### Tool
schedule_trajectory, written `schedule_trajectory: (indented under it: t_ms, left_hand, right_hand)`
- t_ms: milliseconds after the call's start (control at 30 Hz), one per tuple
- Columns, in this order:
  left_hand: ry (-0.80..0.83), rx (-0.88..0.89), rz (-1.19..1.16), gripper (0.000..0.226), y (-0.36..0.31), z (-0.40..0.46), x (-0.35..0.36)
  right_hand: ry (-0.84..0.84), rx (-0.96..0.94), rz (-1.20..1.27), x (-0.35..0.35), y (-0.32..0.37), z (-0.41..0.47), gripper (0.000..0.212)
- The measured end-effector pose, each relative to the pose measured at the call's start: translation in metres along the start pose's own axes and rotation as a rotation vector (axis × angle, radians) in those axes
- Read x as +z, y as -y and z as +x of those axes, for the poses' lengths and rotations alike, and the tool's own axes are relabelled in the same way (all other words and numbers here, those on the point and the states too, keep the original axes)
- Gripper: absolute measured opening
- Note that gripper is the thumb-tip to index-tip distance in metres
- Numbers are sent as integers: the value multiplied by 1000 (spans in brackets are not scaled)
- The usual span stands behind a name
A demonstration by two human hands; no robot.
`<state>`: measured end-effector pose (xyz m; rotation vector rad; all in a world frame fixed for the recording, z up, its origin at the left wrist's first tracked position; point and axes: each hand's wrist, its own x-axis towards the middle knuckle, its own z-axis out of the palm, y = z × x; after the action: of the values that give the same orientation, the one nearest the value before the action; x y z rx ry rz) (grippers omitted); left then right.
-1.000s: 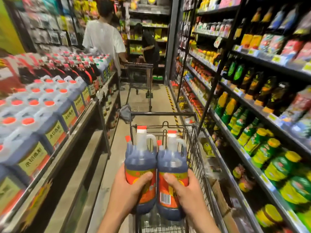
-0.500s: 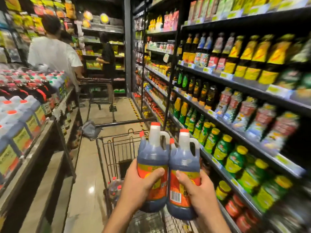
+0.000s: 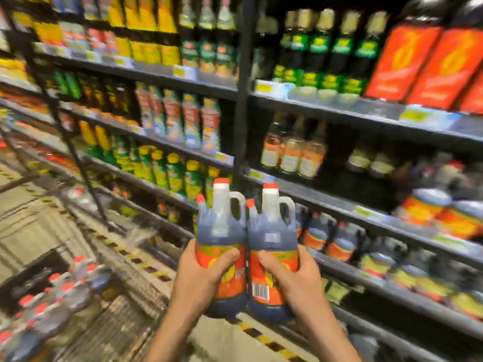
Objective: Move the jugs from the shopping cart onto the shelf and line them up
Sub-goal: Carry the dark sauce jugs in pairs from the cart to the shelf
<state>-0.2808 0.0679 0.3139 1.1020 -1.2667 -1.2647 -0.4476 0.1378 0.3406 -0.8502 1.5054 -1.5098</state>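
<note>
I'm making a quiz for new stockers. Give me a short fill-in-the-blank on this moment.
1. The left hand and right hand each grip one ____.
2. The two jugs are held ____ and touch side by side.
3. Each jug's cap is ____.
4. More jugs lie in the ____ at lower left.

Missing: jug; upright; red; cart

Dark metal shelving [image 3: 326, 197] fills the view in several tiers, blurred; the top tier [image 3: 146, 70] carries yellow packs and green-labelled bottles [image 3: 317, 48], with tall orange cartons [image 3: 418, 64] at right; a middle tier holds pale bottles [image 3: 292, 152]; a lower tier [image 3: 392, 291] bears dark jugs with orange labels [image 3: 339, 241]; the shopping cart [image 3: 117, 322] at lower left holds red-capped jugs [image 3: 52, 296].
</note>
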Motion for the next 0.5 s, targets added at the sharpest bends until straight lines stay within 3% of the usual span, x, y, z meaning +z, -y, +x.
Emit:
schedule_trajectory:
  t_ms: [100, 233, 300, 400, 500]
  left_hand:
    - [172, -40, -25, 52, 3, -21, 67]
    - [316, -89, -62, 77, 13, -50, 142]
    - [400, -114, -59, 76, 14, -67, 172]
    - [507, -111, -44, 59, 13, -89, 207]
    - [599, -135, -30, 77, 12, -102, 234]
  right_hand:
    - [-130, -10, -15, -67, -7, -20, 58]
    - [-308, -12, -24, -144, -15, -49, 76]
    - [-381, 4, -9, -175, -17, -66, 75]
    - [-487, 13, -8, -211, -19, -87, 68]
    - [-588, 16, 33, -236, -21, -103, 65]
